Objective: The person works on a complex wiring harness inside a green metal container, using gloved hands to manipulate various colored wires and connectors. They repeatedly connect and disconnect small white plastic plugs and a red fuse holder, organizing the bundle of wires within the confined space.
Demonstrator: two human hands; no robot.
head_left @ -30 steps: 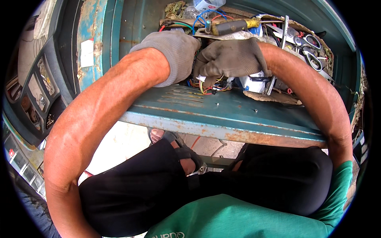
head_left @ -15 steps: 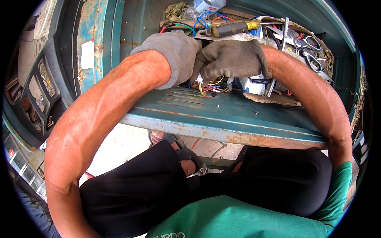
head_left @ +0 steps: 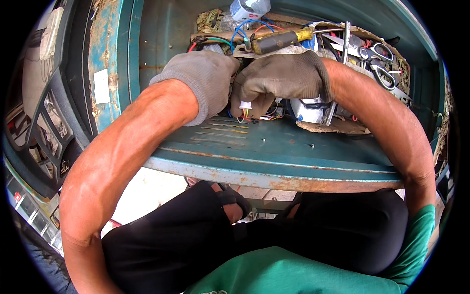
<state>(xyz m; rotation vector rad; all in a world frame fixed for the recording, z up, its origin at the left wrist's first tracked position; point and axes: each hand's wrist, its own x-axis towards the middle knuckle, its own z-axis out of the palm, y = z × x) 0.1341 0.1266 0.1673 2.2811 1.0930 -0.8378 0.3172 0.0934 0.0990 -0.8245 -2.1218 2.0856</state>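
Note:
My left hand in a grey knit glove is curled among the wiring inside a rusty teal metal box, close beside my other hand; its fingertips are mostly hidden. My right hand, in a darker grey glove, has its fingers bent around a white connector with thin coloured wires trailing below it. Blue, red and green cables loop behind my hands. A yellow-and-black screwdriver lies just above them. A white block-shaped object sits right of the connector.
Metal-and-black scissors and a long silver tool lie on torn cardboard at the right. A clear plastic container is at the back. A black plastic frame stands left of the box. My legs are below the front rim.
The view has shifted slightly, so the box sits lower and further left. Both gloved hands have moved a little with it, and the white connector shows more clearly below my right fingers.

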